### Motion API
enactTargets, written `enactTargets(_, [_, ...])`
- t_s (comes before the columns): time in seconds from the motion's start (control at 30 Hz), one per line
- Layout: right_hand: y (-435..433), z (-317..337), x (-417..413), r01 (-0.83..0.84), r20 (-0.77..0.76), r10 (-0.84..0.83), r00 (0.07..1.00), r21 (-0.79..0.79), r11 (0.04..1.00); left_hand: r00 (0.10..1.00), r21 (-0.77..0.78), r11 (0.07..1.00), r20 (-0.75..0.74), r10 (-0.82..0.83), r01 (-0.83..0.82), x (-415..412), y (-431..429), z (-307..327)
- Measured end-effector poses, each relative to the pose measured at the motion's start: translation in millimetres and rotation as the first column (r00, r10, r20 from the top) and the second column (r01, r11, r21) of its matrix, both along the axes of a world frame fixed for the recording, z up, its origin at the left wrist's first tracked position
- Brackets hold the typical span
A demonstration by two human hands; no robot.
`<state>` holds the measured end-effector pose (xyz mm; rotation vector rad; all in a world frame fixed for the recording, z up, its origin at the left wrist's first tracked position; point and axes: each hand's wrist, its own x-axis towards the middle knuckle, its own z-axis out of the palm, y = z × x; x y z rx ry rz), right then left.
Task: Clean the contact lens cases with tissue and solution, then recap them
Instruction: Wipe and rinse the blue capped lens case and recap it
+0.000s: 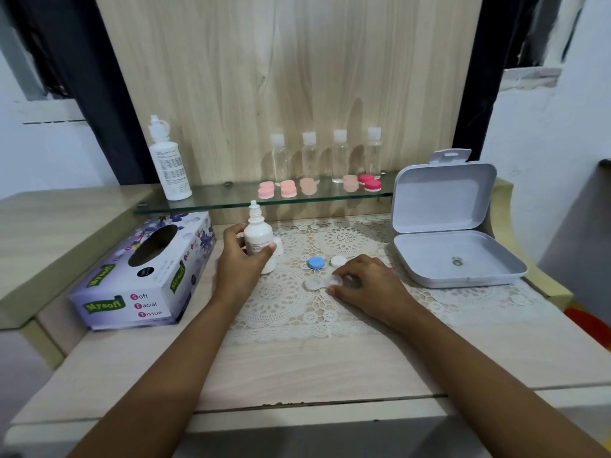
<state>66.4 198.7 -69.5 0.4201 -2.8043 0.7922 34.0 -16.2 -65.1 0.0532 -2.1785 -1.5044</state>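
1. A pale wooden table [297, 368] stands against a wood-grain panel, with a lace mat [284, 312] spread on it and a glass shelf [211, 201] above. The shelf holds clear bottles and several capped pink cases [287, 189].
2. The left hand [238, 262] is wrapped round the small white solution bottle [257, 233]. The bottle stands upright at the mat's left edge, nozzle up, just beside the tissue box [145, 276].
3. The right hand [367, 285] has its thumb and fingertips curled on the right well of the lens case [314, 283], pinning it to the mat. The left well lies bare.
4. The case is uncapped: its blue cap [315, 262] and white cap [338, 261] sit just behind it, apart from each other.
5. An open grey box [429, 256] rests to the right, lid raised.
6. Handling, as a judgement:
   - The case looks light, stiff and smooth, so it is likely to skate or snag on the lace.
   - It seems best held by the rim of one well or the bridge between the wells while the other well is wiped.
   - The bottle looks squeezable. A grip at mid-body should control the flow, and too hard a squeeze could flood the shallow wells.
7. No tissue is in hand, so the wiping appears not yet begun.
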Motion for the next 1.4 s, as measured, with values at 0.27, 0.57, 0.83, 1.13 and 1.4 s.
enactTargets(0.27, [-0.1, 0.1, 0.7, -0.002, 0.004, 0.002, 1.000, 0.000, 1.000, 1.000, -0.009, 1.000, 0.017, -0.023, 0.023, 0.2, -0.4, -2.7])
enactTargets(0.57, [-0.5, 1.6, 2.0, 0.000, 0.007, 0.000, 1.000, 0.011, 1.000, 0.821, -0.501, 0.795, -0.571, -0.005, -0.343, 29.4, 17.1, 12.0])
enactTargets(0.83, [-0.6, 0.8, 1.8, 0.000, 0.005, 0.000, 1.000, -0.008, 1.000, 0.991, -0.627, 0.769, 0.052, -0.123, 0.128, 19.2, 46.5, 21.9])
enactTargets(1.13, [-1.3, 1.2, -0.7, 0.008, 0.016, -0.008, 1.000, 0.003, 1.000, 0.930, -0.559, 0.788, 0.366, -0.045, 0.258, -8.2, 61.3, 18.7])
enactTargets(1.4, [-1.7, 2.0, -0.5, 0.014, 0.018, -0.014, 1.000, 0.003, 1.000, 0.916, -0.375, 0.883, 0.380, -0.131, 0.282, -4.2, 59.1, 23.3])
